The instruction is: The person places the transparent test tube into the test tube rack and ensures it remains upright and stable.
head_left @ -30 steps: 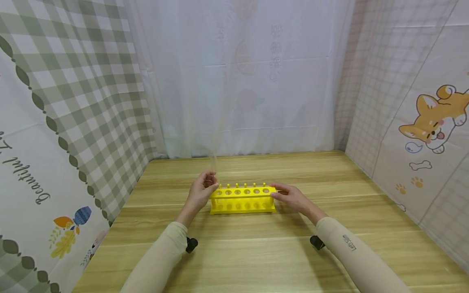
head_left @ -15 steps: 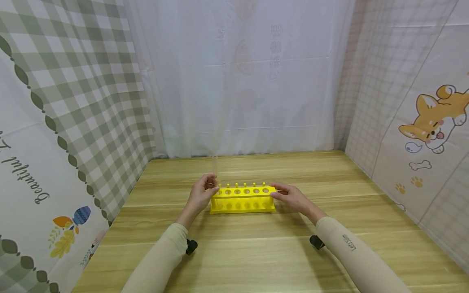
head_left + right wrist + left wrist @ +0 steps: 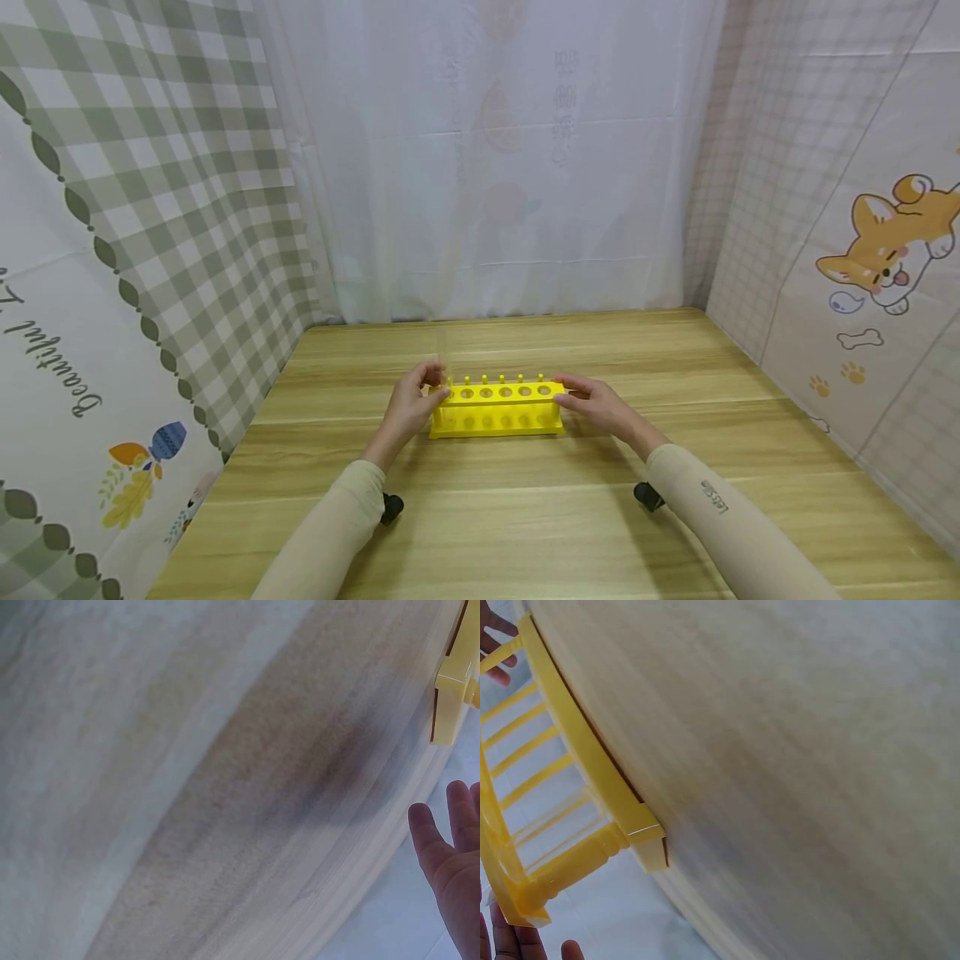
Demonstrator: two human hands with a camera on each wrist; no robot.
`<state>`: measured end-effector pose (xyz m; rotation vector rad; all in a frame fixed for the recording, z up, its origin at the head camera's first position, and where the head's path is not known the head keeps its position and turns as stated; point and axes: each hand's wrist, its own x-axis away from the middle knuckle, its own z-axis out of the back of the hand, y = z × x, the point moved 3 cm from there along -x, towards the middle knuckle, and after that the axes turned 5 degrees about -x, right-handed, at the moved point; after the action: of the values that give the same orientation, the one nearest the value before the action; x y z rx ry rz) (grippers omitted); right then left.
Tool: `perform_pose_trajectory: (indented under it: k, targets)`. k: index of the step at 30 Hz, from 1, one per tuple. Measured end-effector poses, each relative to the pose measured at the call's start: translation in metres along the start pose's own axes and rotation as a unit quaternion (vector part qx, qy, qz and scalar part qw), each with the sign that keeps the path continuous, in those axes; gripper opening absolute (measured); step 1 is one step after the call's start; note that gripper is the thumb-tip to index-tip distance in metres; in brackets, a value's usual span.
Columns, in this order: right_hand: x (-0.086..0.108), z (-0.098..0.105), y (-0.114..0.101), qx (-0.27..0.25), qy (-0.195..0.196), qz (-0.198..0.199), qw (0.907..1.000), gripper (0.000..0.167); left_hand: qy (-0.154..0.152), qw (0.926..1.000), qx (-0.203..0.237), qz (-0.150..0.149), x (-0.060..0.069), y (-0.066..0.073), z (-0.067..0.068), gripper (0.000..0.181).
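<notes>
A yellow test tube rack [image 3: 497, 431] stands upright on the table, with a row of holes along its top and short pegs behind them. My left hand [image 3: 407, 407] pinches a clear test tube [image 3: 442, 343] at the rack's left end. The tube stands nearly upright in the leftmost hole, and its lower part shows faintly between the rack's tiers in the left wrist view. At the other end, my right hand [image 3: 596, 405] grips the rack's top corner with thumb and fingers. The right wrist view catches part of that hand [image 3: 454, 877] beside the rack's end [image 3: 450, 682].
The wood-grain table [image 3: 517, 525] extends around the rack on all sides. White curtain [image 3: 480, 208] hangs along the back edge, with printed cloth at left and right. A black camera piece sits under each wrist.
The test tube has straightened from a slight tilt and sunk lower in the leftmost hole. My left hand has come down with it. The rack and my right hand have stayed in place.
</notes>
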<state>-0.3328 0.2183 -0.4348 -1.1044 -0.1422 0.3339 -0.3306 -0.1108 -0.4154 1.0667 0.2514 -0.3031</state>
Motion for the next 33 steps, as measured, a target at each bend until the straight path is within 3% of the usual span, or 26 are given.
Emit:
perform_pose_trajectory:
  k: [7, 13, 21, 28, 33]
  targets:
    - [0.009, -0.001, -0.020, -0.005, -0.007, 0.001, 1.0000, 0.055, 0.003, 0.9999, 0.002, 0.011, 0.000, -0.003, -0.001, 0.029]
    - [0.002, 0.001, -0.002, 0.001, 0.000, -0.003, 1.0000, 0.060, -0.001, 0.9999, -0.012, 0.007, 0.000, -0.005, -0.001, 0.029]
    - [0.001, 0.003, -0.001, 0.008, 0.000, -0.002, 1.0000, 0.058, -0.016, 0.9995, -0.025, 0.014, 0.000, -0.007, 0.001, 0.030]
    - [0.002, 0.000, -0.003, 0.018, 0.001, -0.009, 0.9998, 0.059, -0.031, 0.9983, -0.042, 0.027, 0.000, -0.012, 0.009, 0.036]
    - [0.006, 0.000, -0.002, 0.075, -0.004, -0.027, 0.9968, 0.065, -0.029, 0.9958, -0.076, 0.043, 0.001, -0.022, 0.022, 0.038]
